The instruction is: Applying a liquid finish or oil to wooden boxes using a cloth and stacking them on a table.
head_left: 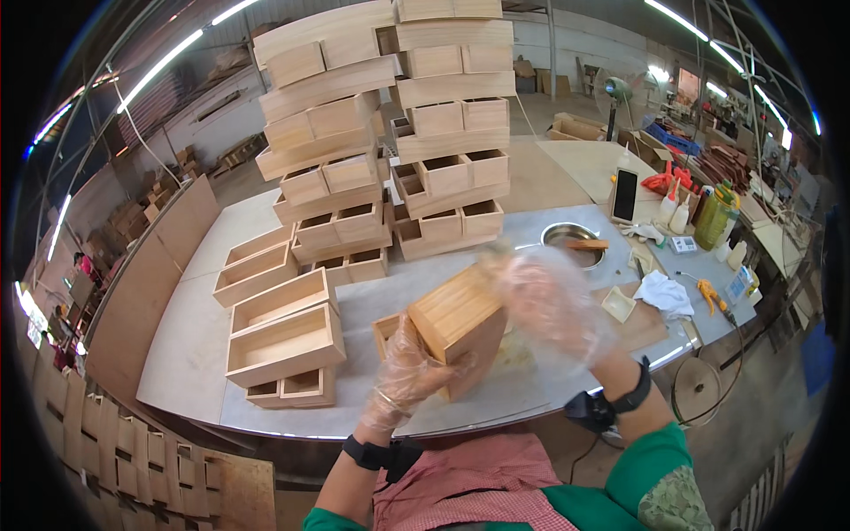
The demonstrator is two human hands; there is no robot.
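Note:
My left hand (410, 376), in a thin clear plastic glove, is closed around the near left side of a wooden box (459, 310). The box is tilted, and its upper face is a glossy, deeper honey colour than the pale wood around. At that face's far right corner is my gloved right hand (553, 301), blurred by motion. Its fingers are bent toward a small smeared yellowish-brown thing (496, 255) that I cannot make out. Part of another pale wooden box (384, 332) shows behind my left hand. A metal bowl (574, 237) with a brown wooden piece (588, 245) across its rim stands beyond my right hand.
Tall stacks of pale wooden boxes (453, 115) rise at the back. Open wooden trays (285, 345) are piled at the left. To the right lie a white cloth (664, 295), a yellow glue gun (708, 296), a phone (624, 195) and several bottles (679, 215).

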